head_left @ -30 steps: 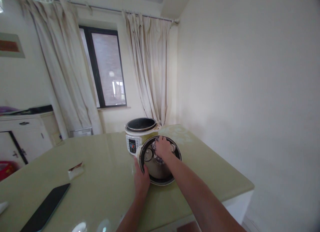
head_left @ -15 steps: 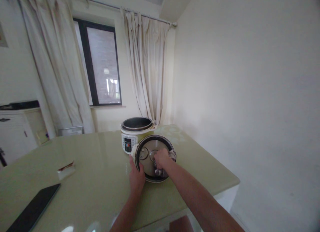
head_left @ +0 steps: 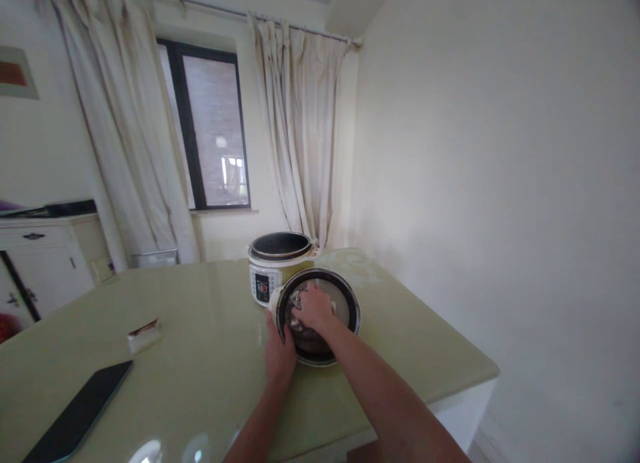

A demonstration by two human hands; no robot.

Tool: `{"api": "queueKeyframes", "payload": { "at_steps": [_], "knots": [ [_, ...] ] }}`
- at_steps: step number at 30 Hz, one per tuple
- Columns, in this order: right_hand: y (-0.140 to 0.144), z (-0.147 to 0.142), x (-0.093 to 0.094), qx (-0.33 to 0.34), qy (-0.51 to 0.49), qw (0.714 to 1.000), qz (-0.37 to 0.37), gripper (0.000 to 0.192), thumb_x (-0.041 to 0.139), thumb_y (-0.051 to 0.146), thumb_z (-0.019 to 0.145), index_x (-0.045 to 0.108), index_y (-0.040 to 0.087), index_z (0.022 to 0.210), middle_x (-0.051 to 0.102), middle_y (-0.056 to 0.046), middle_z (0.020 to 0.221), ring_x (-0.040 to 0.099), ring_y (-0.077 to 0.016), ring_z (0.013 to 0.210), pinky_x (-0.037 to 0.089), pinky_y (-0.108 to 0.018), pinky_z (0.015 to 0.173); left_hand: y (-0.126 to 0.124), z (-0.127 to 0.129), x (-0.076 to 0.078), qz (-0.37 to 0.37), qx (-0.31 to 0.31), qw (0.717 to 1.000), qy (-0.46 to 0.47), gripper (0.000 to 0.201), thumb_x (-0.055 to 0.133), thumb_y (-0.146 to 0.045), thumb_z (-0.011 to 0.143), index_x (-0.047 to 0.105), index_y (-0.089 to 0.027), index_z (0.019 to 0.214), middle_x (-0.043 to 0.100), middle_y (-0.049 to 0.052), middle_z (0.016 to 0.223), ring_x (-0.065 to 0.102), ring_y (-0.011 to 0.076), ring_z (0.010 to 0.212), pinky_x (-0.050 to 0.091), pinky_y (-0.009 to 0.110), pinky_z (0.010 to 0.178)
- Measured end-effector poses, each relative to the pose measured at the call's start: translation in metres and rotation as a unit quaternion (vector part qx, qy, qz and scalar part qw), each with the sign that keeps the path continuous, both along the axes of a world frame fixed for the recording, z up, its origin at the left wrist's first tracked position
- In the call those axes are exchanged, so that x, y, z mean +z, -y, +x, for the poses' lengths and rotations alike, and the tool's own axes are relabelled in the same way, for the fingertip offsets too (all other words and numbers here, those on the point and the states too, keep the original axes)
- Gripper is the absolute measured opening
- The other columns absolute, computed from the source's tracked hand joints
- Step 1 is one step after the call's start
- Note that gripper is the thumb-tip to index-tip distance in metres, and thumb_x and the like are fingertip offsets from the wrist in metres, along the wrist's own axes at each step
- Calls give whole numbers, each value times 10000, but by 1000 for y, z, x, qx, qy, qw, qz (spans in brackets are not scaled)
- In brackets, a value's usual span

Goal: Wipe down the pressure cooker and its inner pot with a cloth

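A round pressure cooker lid [head_left: 345, 296] is tilted up on the table, its metal inner side with a dark ring facing me. My left hand [head_left: 280, 353] is closed on the lid's left edge, thumb on the inner side. Pressed against the left part of the inner face, my right hand [head_left: 314, 308] grips a crumpled patterned cloth [head_left: 296, 316]. Part of the cloth is hidden under the fingers. Right behind the lid stands the white electric pressure cooker [head_left: 260, 283], uncovered, with a dark pot inside and a control panel in front.
The pale green table [head_left: 200, 383] carries a dark flat tablet-like object [head_left: 80, 410] at the left front and a small white packet [head_left: 144, 336] beyond it. A white cabinet [head_left: 45, 250] stands at the far left. A wall [head_left: 500, 183] runs along the right.
My right hand has moved the cloth from the lid's lower right side across to its left part. My left hand still holds the lid's edge. The view has shifted slightly left.
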State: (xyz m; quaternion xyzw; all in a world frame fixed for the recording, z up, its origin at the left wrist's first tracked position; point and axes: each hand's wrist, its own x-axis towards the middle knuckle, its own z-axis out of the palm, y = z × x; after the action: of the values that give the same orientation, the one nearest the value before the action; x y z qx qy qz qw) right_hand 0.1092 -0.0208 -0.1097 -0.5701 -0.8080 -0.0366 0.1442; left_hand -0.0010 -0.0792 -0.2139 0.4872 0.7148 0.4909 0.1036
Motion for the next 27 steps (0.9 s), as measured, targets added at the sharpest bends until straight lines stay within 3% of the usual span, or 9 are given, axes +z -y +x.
{"api": "queueKeyframes", "payload": {
  "at_steps": [4, 8, 15, 20, 27],
  "knots": [
    [-17, 17, 13, -70, -21, 997, 31, 386, 583, 486, 985, 728, 201, 1201, 568, -185, 1373, 577, -329, 1257, 570, -398, 898, 0, 1, -1, -18, -10, 1000, 22, 719, 472, -360, 1066, 208, -153, 1702, 801, 168, 1042, 780, 315, 796, 584, 369, 687],
    [-23, 26, 22, -56, 5, 997, 48, 380, 619, 464, 977, 726, 202, 1230, 575, -190, 1370, 556, -340, 1280, 572, -400, 900, 1, 3, 1, -12, -15, 999, 25, 713, 431, -366, 1073, 194, -127, 1702, 794, 197, 1066, 786, 322, 846, 595, 385, 729],
    [-11, 45, 29, -108, 67, 989, -75, 506, 689, 471, 918, 734, 140, 1299, 647, -258, 1368, 672, -382, 1221, 565, -468, 972, 5, 4, 8, -35, -10, 999, 28, 658, 387, -346, 1091, 221, -146, 1696, 797, 180, 1081, 782, 310, 827, 587, 379, 727],
    [9, 62, 15, -55, 112, 984, -127, 484, 802, 497, 797, 800, 201, 1180, 764, -202, 1219, 745, -363, 1114, 595, -438, 915, 8, 6, 14, -5, -22, 999, 41, 646, 352, -367, 1099, 238, -133, 1690, 762, 210, 1214, 782, 318, 895, 591, 405, 786],
    [28, 39, -3, 106, 170, 971, -127, 513, 784, 587, 778, 825, 193, 1103, 788, -168, 1181, 752, -352, 1086, 598, -400, 877, 3, 0, 8, 1, 3, 998, 65, 682, 365, -505, 1091, 333, -144, 1669, 803, 191, 1085, 788, 309, 813, 612, 392, 751]
  ]
}}
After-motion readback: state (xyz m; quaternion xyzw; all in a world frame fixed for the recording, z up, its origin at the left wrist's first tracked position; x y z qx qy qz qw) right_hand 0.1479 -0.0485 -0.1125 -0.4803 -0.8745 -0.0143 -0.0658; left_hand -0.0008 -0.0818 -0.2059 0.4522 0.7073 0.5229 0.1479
